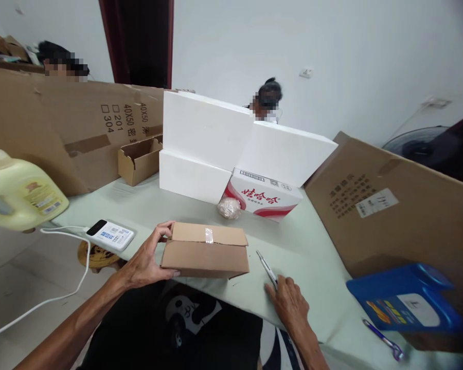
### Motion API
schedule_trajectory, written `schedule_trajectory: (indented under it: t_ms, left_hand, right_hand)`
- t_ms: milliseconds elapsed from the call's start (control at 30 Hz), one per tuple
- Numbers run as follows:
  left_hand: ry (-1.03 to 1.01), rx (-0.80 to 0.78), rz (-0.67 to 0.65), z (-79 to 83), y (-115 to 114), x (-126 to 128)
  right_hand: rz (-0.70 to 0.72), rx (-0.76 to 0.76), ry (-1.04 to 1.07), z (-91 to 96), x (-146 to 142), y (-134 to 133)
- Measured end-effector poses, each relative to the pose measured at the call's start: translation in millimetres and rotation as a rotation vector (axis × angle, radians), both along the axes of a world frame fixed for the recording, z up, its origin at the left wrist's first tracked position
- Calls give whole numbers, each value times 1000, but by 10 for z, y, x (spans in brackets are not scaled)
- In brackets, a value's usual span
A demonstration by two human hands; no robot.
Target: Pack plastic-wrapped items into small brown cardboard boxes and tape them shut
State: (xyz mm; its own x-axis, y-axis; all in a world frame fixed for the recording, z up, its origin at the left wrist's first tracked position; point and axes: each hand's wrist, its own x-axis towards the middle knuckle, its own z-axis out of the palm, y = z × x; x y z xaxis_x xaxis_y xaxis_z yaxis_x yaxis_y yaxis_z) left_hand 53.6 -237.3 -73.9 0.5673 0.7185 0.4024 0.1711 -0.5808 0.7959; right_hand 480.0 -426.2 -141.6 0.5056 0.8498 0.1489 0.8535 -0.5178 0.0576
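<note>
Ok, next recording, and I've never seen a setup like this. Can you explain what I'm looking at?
There is no machine here: a person is working with two bare hands. The single picture comes from a camera worn on that person's head, looking forward and down.

The left hand grips one end of a closed cardboard box with a strip of clear tape across its seam. The right hand is at the near end of a slim cutter; whether it grips the cutter is hard to tell.

On the pale green table there are also white blocks, a red-and-white carton, a crumpled clear ball, a white device with a cable and a blue bottle.
</note>
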Motion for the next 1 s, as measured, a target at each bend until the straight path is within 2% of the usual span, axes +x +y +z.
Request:
schedule_trajectory:
  t_ms: [67,133,233,300,367,433,533,633,767,1000]
  left_hand:
    - [6,7,2,-8,-13,15]
    - [8,8,1,-7,-27,20]
    - [20,-10,-11,1,-44,0]
    - [30,-38,-30,4,-51,-22]
    - [24,-64,-45,6,-57,-39]
    - [6,-76,-51,9,-63,-45]
    - [-18,-76,-57,13,-76,-42]
    - [-28,-64,-64,4,-90,-44]
    - [-36,-38,-63,-23,-100,-58]
    - [-43,-18,-69,-40,-111,-76]
  right_hand:
    - [0,13,50,-119,52,-70]
    - [1,45,81,-163,80,-89]
    - [-27,101,109,-66,114,-50]
    - [-34,244,211,130,99,1]
    - [26,425,366,426,6,63]
    - [190,523,467,779,-179,133]
    - [541,557,444,1267,-541,238]
    - [763,514,341,1580,-818,322]
    - [890,429,224,1747,-925,398]
    - [928,415,152,1796,-911,460]
